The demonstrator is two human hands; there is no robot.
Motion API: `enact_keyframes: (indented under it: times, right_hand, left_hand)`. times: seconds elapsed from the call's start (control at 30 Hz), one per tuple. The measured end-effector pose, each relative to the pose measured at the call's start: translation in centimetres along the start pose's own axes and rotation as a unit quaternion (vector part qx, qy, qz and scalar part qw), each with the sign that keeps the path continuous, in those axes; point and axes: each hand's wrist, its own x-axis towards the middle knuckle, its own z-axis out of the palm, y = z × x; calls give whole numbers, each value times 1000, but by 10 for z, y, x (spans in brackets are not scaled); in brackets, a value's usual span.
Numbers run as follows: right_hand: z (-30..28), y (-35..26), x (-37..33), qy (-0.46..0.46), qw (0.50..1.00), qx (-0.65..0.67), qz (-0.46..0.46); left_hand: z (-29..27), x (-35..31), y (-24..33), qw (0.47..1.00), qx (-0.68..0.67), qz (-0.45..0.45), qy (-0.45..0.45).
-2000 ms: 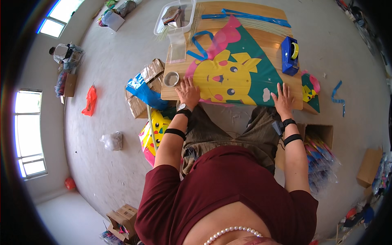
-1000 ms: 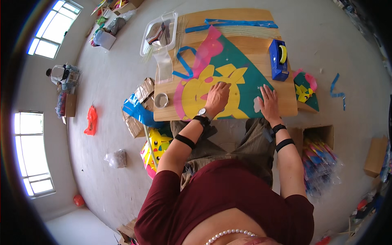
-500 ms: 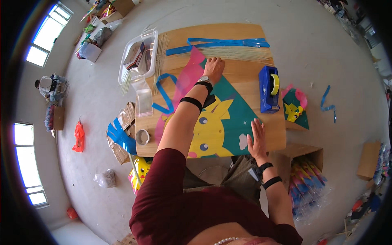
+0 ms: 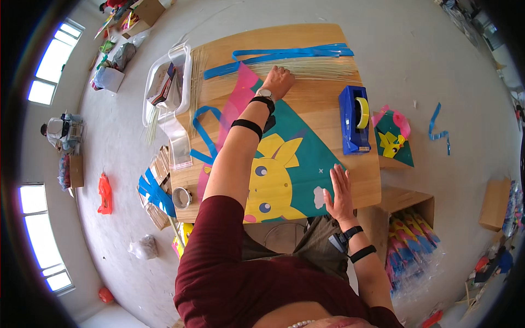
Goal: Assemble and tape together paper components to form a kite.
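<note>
A triangular kite sheet (image 4: pixel 309 150), teal with a yellow cartoon figure and a pink border, lies flat on the wooden table (image 4: pixel 322 35). My left hand (image 4: pixel 279 82) reaches across it to a row of thin pale sticks (image 4: pixel 320 68) beyond its far edge. Its fingers curl down at the sticks, tips hidden, so I cannot see what they hold. My right hand (image 4: pixel 340 194) rests with fingers stretched out on the sheet's right edge, beside a printed white cloud. Blue ribbon strips (image 4: pixel 295 52) lie past the sticks.
A blue tape dispenser (image 4: pixel 354 123) with yellow tape stands at the table's right. At the left are a clear plastic bin (image 4: pixel 186 93), a blue ribbon loop (image 4: pixel 199 134) and a tape roll (image 4: pixel 181 198). An open carton (image 4: pixel 407 199) of packaged goods stands below right.
My left hand has moved slightly away from me, off the sheet's edge to the sticks. My right hand stays flat at the sheet's edge. The whole view has shifted a little.
</note>
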Motion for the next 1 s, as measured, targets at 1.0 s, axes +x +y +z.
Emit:
enact_keyframes:
  times: [1.0]
  right_hand:
    - [6, -1, -7, 74, 995, 27, -53]
  left_hand:
    - [-201, -134, 8, 790, -556, -71, 249]
